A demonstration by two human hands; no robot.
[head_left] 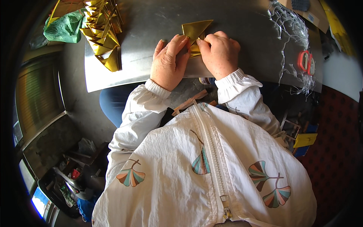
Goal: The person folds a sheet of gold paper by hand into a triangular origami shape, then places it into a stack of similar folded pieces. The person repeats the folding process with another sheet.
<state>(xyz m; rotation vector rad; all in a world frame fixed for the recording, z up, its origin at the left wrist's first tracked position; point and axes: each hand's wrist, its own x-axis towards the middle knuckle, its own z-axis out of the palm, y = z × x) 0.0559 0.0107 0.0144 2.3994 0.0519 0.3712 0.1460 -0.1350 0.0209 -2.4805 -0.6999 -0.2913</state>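
A sheet of shiny gold paper [196, 28], folded to a pointed triangle at its far end, lies on the grey metal table [145, 28] near its front edge. My left hand [168, 62] has its fingers bent against the paper's left side. From the other side my right hand [221, 55] grips it, thumb pressed on the paper and fingers curled. Part of the near end of the fold is hidden by my fingers. To the left, a long row of folded gold paper pieces [107, 58] leans together on the table.
A green plastic bag [66, 28] sits beyond the row's left side. Red-handled scissors [304, 62] lie at the table's right, among tangled clear plastic strings [291, 28]. A cardboard piece [314, 15] is at the far right corner. The table's front edge is close to my wrists.
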